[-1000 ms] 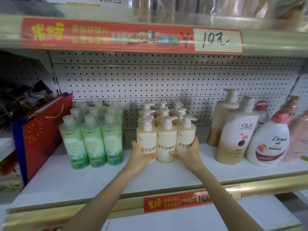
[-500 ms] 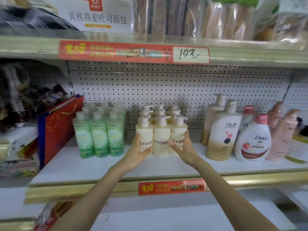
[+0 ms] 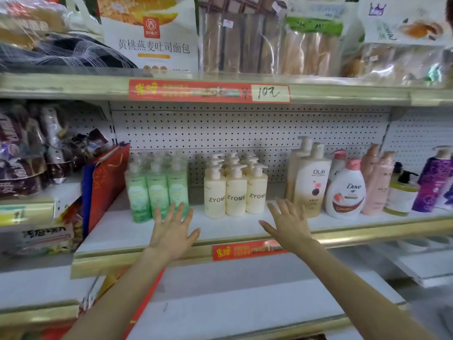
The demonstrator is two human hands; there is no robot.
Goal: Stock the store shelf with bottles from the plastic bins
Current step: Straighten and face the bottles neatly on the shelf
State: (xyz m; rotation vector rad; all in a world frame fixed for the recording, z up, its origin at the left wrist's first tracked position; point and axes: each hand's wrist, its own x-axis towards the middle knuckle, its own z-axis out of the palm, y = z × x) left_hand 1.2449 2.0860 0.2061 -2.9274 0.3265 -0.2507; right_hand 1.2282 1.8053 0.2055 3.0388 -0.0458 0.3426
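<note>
ZYOME bottles (image 3: 235, 192): are standing upright on the white shelf (image 3: 228, 229) in a tight block, three across and several deep, front labels facing out, with nothing touching them.
Change: half a second ago both hands were cupping the outer bottles of the front row. Now they are drawing back toward the shelf's front edge, and the block is staying squared where they left it.
Left hand (image 3: 171, 227): is hovering at the block's 7 o'clock, apart from it and in front of the green bottles (image 3: 157, 192). Its fingers (image 3: 179, 213) are spreading wide and straight, holding nothing.
Right hand (image 3: 288, 224): is hovering at the block's 5 o'clock, near the foot of the OLAY bottle (image 3: 311, 182). Its fingers (image 3: 277, 207) are splaying wide, holding nothing.
Neighbours: the green bottles are standing at the block's 9 o'clock with a gap between. The OLAY bottle is standing at 3 o'clock, with the Dove bottle (image 3: 345, 192) just beyond it. A red gift bag (image 3: 107, 180) is leaning further out at 9 o'clock.
Meaning for the task: this batch is looking placed and faced, so the release is reading as finished.
Plastic bins: are not showing in this view, so I cannot tell how much stock is waiting.
Next move: is probably calling for the hands to go down for more bottles. The bare strip in front of the block is offering room.
Risk: the tall pump bottles are standing close together, so a hand brushing the front row could be tipping them.
</note>
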